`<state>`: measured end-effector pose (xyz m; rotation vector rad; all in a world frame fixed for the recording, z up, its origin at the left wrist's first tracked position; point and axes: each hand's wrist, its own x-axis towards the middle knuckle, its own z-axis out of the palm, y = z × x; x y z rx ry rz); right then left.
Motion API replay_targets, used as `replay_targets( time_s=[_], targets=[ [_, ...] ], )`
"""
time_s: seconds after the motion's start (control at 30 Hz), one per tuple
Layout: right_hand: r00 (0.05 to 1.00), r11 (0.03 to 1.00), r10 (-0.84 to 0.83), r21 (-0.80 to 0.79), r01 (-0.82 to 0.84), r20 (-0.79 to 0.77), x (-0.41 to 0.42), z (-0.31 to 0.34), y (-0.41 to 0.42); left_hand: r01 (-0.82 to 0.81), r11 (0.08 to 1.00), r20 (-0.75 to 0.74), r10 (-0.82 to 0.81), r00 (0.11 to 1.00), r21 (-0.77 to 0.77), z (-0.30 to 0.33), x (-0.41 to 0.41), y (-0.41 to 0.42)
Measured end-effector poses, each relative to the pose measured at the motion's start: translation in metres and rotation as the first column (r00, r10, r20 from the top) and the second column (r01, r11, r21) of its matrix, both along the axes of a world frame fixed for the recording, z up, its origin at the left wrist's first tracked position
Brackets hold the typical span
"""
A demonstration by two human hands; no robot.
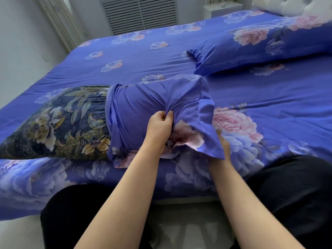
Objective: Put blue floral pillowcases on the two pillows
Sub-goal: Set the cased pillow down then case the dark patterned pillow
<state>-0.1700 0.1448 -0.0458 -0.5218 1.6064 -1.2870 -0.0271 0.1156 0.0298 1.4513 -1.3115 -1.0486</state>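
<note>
Wrestling the blue floral pillowcase (154, 112) onto a dark pillow (59, 123) on the bed (143, 56)

Left hand (159, 126) pinches a bunch of the case; pillow sticks out uncovered to its left. Right hand (221, 144) sits just right — mostly hidden under the flap, can't tell its grip. Second pillow (260, 45) lies cased, well beyond.

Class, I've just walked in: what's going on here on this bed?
A person is pulling a blue floral pillowcase onto a dark floral pillow. The left hand pinches bunched fabric; the right hand sits mostly hidden under the case's flap. About half the pillow remains uncovered. A second, covered pillow lies farther back.
</note>
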Motion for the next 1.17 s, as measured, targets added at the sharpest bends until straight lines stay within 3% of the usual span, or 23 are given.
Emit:
replay_targets(
  time_s=[0.1, 0.17, 0.27, 0.4, 0.5, 0.63, 0.67, 0.8, 1.0, 1.17],
  targets=[
    [0.985, 0.974, 0.163, -0.171, -0.151, 0.057, -0.022, 0.033, 0.001, -0.013, 0.993, 0.153, 0.031, 0.988, -0.113, -0.007, -0.005, 0.004],
    [0.956, 0.928, 0.276, -0.233, -0.293, -0.101, -0.029, 0.042, -0.001, -0.03, 0.987, 0.246, 0.069, 0.967, -0.16, -0.008, -0.007, 0.006],
    [0.92, 0.955, 0.136, -0.198, -0.22, -0.367, -0.039, 0.044, -0.021, -0.02, 0.988, 0.31, 0.067, 0.949, -0.152, -0.006, -0.008, 0.005],
    [0.823, 0.974, 0.056, -0.148, -0.169, -0.565, -0.036, 0.044, -0.047, 0.015, 0.988, 0.367, 0.041, 0.929, -0.151, -0.007, -0.008, 0.011],
    [0.751, 0.979, 0.04, -0.124, -0.161, -0.659, -0.02, 0.051, -0.046, -0.016, 0.977, 0.549, 0.134, 0.825, -0.214, -0.003, -0.003, 0.013],
    [0.821, 0.979, 0.064, -0.125, -0.163, -0.568, -0.013, 0.062, -0.028, 0.073, 0.86, 0.737, 0.386, 0.555, -0.505, -0.011, 0.01, 0.002],
    [0.807, 0.978, 0.118, -0.075, -0.196, -0.579, -0.013, 0.063, -0.023, 0.113, 0.832, 0.736, 0.406, 0.543, -0.543, -0.014, 0.011, -0.004],
    [0.737, 0.93, 0.324, 0.055, -0.364, -0.593, -0.01, 0.069, -0.004, 0.147, 0.87, 0.715, 0.28, 0.64, -0.471, -0.008, 0.014, -0.015],
    [0.739, 0.95, 0.111, -0.148, -0.276, -0.665, -0.007, 0.078, -0.014, 0.081, 0.914, 0.696, 0.243, 0.676, -0.398, -0.005, 0.016, -0.011],
    [0.587, 0.94, 0.217, 0.006, -0.34, -0.78, -0.002, 0.065, -0.011, 0.087, 0.94, 0.673, 0.169, 0.72, -0.329, -0.009, 0.016, -0.005]
  ],
)
